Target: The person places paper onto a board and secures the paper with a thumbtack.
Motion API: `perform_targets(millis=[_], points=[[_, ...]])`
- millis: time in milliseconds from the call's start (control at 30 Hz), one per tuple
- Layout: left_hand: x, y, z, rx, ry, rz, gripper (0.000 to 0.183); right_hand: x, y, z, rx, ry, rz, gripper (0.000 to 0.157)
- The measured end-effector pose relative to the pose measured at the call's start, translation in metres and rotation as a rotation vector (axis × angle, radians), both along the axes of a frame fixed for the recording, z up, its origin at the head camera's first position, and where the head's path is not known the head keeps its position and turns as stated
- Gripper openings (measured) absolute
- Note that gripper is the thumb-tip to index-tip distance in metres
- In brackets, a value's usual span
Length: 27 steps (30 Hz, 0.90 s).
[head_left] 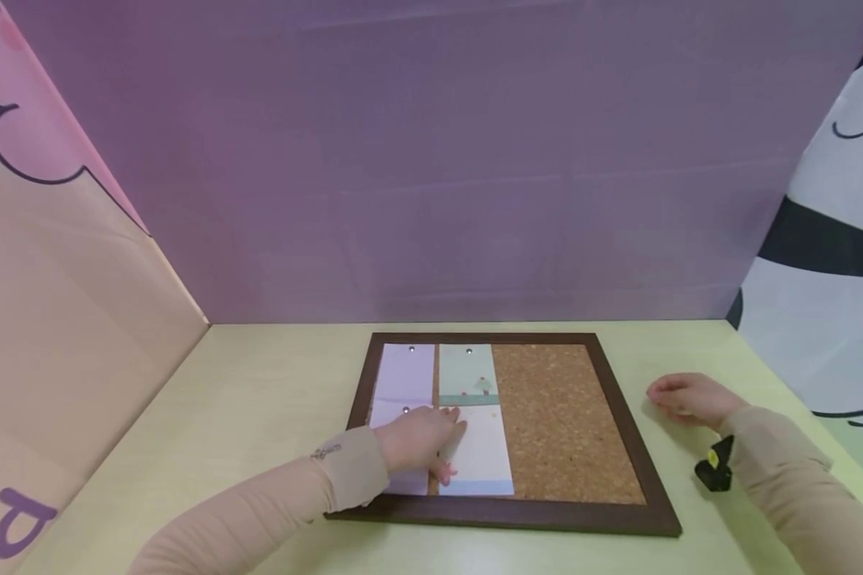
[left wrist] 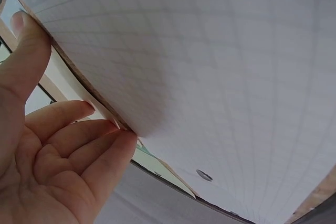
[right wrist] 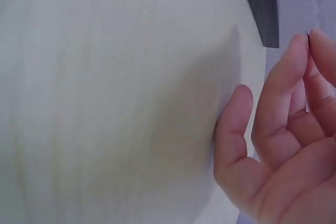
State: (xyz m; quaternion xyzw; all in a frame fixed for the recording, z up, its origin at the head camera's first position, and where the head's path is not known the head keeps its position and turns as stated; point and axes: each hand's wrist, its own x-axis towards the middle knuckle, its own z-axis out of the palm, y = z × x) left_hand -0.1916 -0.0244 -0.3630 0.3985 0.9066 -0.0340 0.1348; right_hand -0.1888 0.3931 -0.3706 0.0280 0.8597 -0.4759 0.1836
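A cork board [head_left: 561, 415] with a dark brown frame lies on the table. Lilac sheets [head_left: 406, 374], a green sheet [head_left: 460, 374] and a white sheet with a blue bottom band [head_left: 485, 447] lie on its left half. My left hand [head_left: 417, 439] rests on the white sheet with fingers spread, holding it flat. In the left wrist view a gridded sheet [left wrist: 210, 77] with a thumbtack [left wrist: 204, 175] fills most of the frame. To the right of the board, my right hand [head_left: 690, 397] pinches a tiny metal thumbtack [right wrist: 307, 37] between thumb and finger, mostly hidden.
Silver thumbtacks [head_left: 469, 350] sit at the top of the upper sheets. Bare cork shows on the board's right half. A purple cloth wall [head_left: 431, 176] rises behind the table [head_left: 280, 415], with printed panels at both sides. A black device hangs by the right wrist [head_left: 714, 467].
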Motion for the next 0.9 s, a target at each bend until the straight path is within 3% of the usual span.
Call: perform_targets(millis=[100,300,467,700,900], points=[[0.000,0.000,-0.001,-0.001,0.009,-0.017,0.082,0.000,0.000,0.001,-0.062,-0.011,-0.007,0.026],[-0.001,-0.001,-0.003,-0.003,0.009,-0.017,0.082,-0.004,-0.003,0.001,-0.285,-0.040,-0.029,0.010],[-0.001,-0.001,-0.002,-0.009,0.026,-0.031,0.082,-0.008,-0.006,0.004,-0.422,-0.065,-0.044,0.014],[-0.001,-0.001,-0.002,-0.010,0.034,-0.039,0.080,-0.009,-0.019,0.008,-0.415,-0.056,-0.026,0.019],[-0.001,-0.001,-0.002,-0.012,0.039,-0.039,0.081,-0.013,-0.033,0.014,-0.324,-0.038,-0.013,0.013]])
